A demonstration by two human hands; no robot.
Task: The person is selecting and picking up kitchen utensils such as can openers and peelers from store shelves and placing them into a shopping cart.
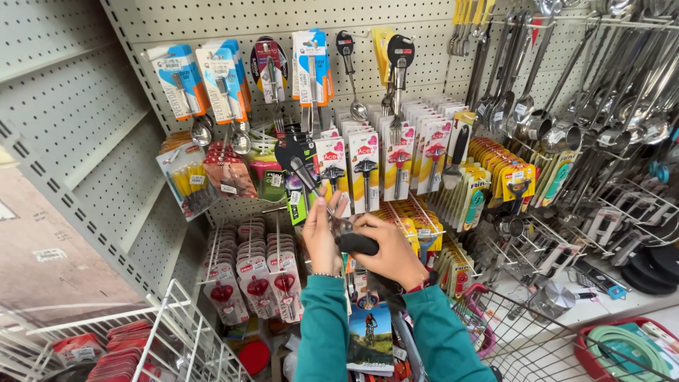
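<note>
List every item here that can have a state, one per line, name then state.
left hand: raised, fingers on the tool's metal end
right hand: closed around the black handle
black-handled tool: off its hook, held between both hands
carded utensils: hanging on pegboard hooks
steel ladles: hanging from a rail
wire basket: open-topped, below the hands

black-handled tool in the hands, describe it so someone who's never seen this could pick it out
Start at the pegboard wall of hanging utensils, then drop to the two hands in teal sleeves at the bottom middle. The tool sits between the left hand and the right hand. Unlike the carded items around it, it is loose, with a thick black handle and a metal end.
</note>
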